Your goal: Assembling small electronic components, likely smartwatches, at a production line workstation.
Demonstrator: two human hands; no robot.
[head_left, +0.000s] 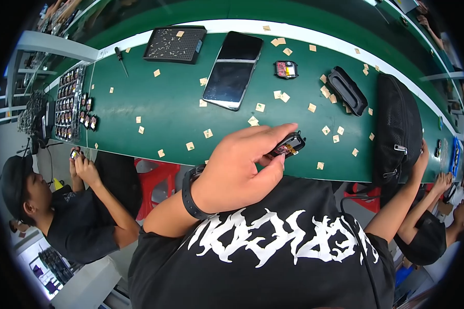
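At near edge of green table [154, 118], left hand [237, 165] pinches small black gadget [288, 144], long axis tilted up-right, just this side of tablet [232, 69]. Right hand hidden, can't tell.

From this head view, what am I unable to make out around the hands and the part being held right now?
- Small black part: mostly covered by the left hand; only one end shows.
- Right hand: behind the black bag; grip cannot be told.
- Pieces in the black tray: too small to identify.
- Rack of small parts: bent and blurred near the fisheye rim.
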